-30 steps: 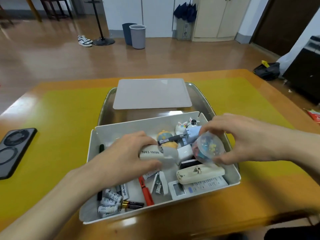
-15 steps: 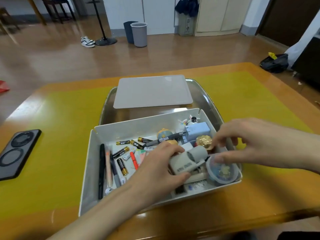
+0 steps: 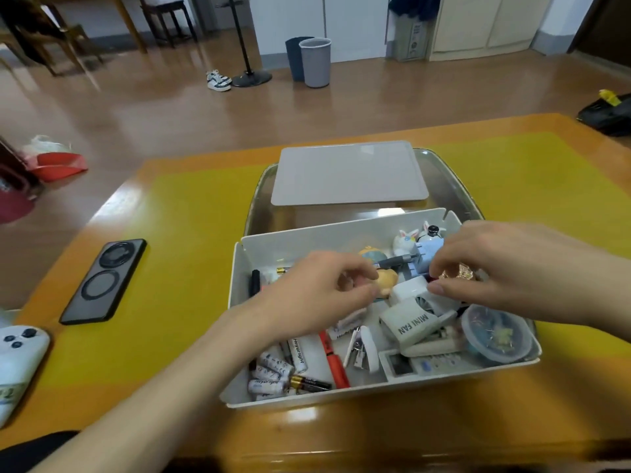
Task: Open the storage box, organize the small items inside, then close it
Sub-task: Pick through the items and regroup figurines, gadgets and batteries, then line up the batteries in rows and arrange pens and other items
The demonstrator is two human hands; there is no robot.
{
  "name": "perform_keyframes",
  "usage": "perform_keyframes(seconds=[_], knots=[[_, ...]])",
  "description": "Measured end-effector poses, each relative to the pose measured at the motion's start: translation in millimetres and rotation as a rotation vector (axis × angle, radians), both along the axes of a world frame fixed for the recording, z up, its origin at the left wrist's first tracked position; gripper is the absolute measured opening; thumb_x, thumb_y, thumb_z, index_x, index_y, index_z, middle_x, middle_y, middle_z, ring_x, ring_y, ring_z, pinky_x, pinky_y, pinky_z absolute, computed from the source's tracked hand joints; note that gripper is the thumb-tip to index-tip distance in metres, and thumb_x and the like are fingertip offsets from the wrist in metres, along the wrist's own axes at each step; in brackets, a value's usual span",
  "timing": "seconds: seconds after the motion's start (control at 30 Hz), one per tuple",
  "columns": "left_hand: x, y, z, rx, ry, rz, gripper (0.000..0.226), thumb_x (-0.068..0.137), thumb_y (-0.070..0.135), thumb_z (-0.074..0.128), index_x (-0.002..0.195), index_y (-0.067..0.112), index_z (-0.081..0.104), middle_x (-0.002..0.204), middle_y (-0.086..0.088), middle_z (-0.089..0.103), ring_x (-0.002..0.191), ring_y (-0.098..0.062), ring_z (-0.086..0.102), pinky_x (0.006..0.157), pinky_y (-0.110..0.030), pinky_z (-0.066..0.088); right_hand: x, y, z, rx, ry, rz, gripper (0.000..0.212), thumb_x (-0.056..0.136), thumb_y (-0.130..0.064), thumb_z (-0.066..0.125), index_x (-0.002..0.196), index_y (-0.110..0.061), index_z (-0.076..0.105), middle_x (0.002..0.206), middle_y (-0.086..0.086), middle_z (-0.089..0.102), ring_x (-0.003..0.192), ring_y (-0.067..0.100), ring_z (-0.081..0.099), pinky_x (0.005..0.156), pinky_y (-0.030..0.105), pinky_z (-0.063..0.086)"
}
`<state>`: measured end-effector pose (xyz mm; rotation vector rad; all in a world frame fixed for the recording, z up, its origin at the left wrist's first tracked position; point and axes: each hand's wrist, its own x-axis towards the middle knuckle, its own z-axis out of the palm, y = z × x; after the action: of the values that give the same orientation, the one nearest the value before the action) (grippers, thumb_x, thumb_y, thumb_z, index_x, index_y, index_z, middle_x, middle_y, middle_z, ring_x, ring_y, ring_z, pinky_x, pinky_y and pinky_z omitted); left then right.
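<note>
The white storage box (image 3: pixel 239 302) stands open on the table, full of small items. Its grey lid (image 3: pixel 348 172) lies behind it on a metal tray (image 3: pixel 454 189). My left hand (image 3: pixel 317 291) is inside the box, fingertips pinching a small yellow toy (image 3: pixel 387 279). My right hand (image 3: pixel 505 268) reaches in from the right, thumb and forefinger on the head of a white mini fan (image 3: pixel 413 324). A round clear container (image 3: pixel 495 336) sits in the near right corner. Several batteries (image 3: pixel 273 370), a red marker (image 3: pixel 336 363), a stapler (image 3: pixel 362 348) and a remote (image 3: pixel 430 365) lie along the front.
A black phone (image 3: pixel 106 281) lies on the yellow mat left of the box, and a white controller (image 3: pixel 17 356) lies at the table's left edge. Small figurines (image 3: pixel 406 238) crowd the box's far right corner. The table's near edge is just below the box.
My left hand has let go of the mini fan, which now lies in the box, and moved to the yellow toy. My right hand left the round container in the corner and shifted to the fan.
</note>
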<state>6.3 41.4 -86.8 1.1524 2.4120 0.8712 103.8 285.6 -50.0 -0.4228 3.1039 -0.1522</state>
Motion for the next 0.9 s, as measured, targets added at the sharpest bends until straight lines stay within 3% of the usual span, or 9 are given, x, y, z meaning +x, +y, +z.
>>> perform_keyframes(seconds=[0.1, 0.2, 0.33, 0.47, 0.6, 0.77, 0.83, 0.9], knots=[[-21, -23, 10, -0.084, 0.171, 0.056, 0.021, 0.093, 0.038, 0.059, 0.107, 0.026, 0.07, 0.092, 0.01, 0.07, 0.086, -0.009, 0.064, 0.078, -0.036, 0.053, -9, -14, 2, 0.03, 0.004, 0.035, 0.039, 0.088, -0.071, 0.031, 0.092, -0.044, 0.059, 0.088, -0.024, 0.056, 0.088, 0.0, 0.054, 0.068, 0.027, 0.049], [-38, -45, 12, -0.352, 0.432, 0.112, 0.025, 0.092, 0.042, 0.055, 0.109, 0.026, 0.067, 0.103, 0.005, 0.069, 0.1, -0.02, 0.063, 0.085, -0.039, 0.05, -19, -31, 1, 0.051, 0.037, 0.068, 0.038, 0.089, -0.068, 0.032, 0.089, -0.043, 0.06, 0.084, -0.022, 0.055, 0.085, 0.001, 0.052, 0.062, 0.024, 0.045], [-42, -59, 1, -0.681, 0.593, 0.099, 0.028, 0.093, 0.048, 0.051, 0.102, 0.026, 0.064, 0.108, 0.0, 0.067, 0.115, -0.025, 0.055, 0.111, -0.051, 0.028, -30, -70, -8, -0.001, 0.034, 0.113, 0.037, 0.091, -0.061, 0.037, 0.088, -0.038, 0.066, 0.079, -0.022, 0.056, 0.084, 0.001, 0.051, 0.064, 0.023, 0.044], [-35, -68, -15, -0.871, 0.716, 0.037, 0.041, 0.094, 0.052, 0.045, 0.118, 0.023, 0.06, 0.12, -0.005, 0.057, 0.122, -0.028, 0.046, 0.111, -0.067, 0.014, -40, -112, -28, 0.017, 0.036, 0.129, 0.039, 0.094, -0.056, 0.043, 0.083, -0.028, 0.068, 0.08, -0.014, 0.059, 0.084, 0.008, 0.052, 0.067, 0.033, 0.049], [-32, -77, -22, -0.877, 0.808, 0.032, 0.053, 0.095, 0.057, 0.036, 0.131, 0.021, 0.051, 0.126, -0.009, 0.047, 0.128, -0.031, 0.036, 0.111, -0.071, 0.009, -50, -138, -51, 0.12, -0.025, 0.077, 0.042, 0.094, -0.057, 0.047, 0.079, -0.022, 0.063, 0.084, -0.005, 0.06, 0.084, 0.019, 0.057, 0.061, 0.033, 0.046], [-35, -74, -28, -0.921, 0.842, 0.022, 0.058, 0.096, 0.057, 0.034, 0.134, 0.017, 0.049, 0.132, -0.011, 0.048, 0.131, -0.032, 0.032, 0.112, -0.07, 0.008, -54, -151, -67, 0.213, -0.048, -0.015, 0.057, 0.091, -0.066, 0.049, 0.06, -0.023, 0.029, 0.068, -0.004, 0.042, 0.065, 0.018, 0.047, 0.045, 0.025, 0.02], [-39, -71, -29, -0.926, 0.825, 0.011, 0.055, 0.095, 0.057, 0.037, 0.132, 0.017, 0.051, 0.132, -0.011, 0.05, 0.13, -0.032, 0.034, 0.112, -0.069, 0.01, -55, -153, -69, 0.193, -0.017, -0.03, 0.057, 0.09, -0.062, 0.052, 0.058, -0.02, 0.03, 0.06, -0.006, 0.036, 0.055, 0.017, 0.038, 0.044, 0.025, 0.018], [-44, -68, -30, -0.89, 0.781, 0.022, 0.052, 0.093, 0.056, 0.044, 0.127, 0.018, 0.054, 0.127, -0.01, 0.053, 0.127, -0.03, 0.037, 0.111, -0.067, 0.015, -56, -154, -69, 0.131, -0.053, -0.055, 0.052, 0.087, -0.058, 0.055, 0.057, -0.018, 0.041, 0.056, -0.007, 0.041, 0.053, 0.016, 0.042, 0.044, 0.026, 0.023]])
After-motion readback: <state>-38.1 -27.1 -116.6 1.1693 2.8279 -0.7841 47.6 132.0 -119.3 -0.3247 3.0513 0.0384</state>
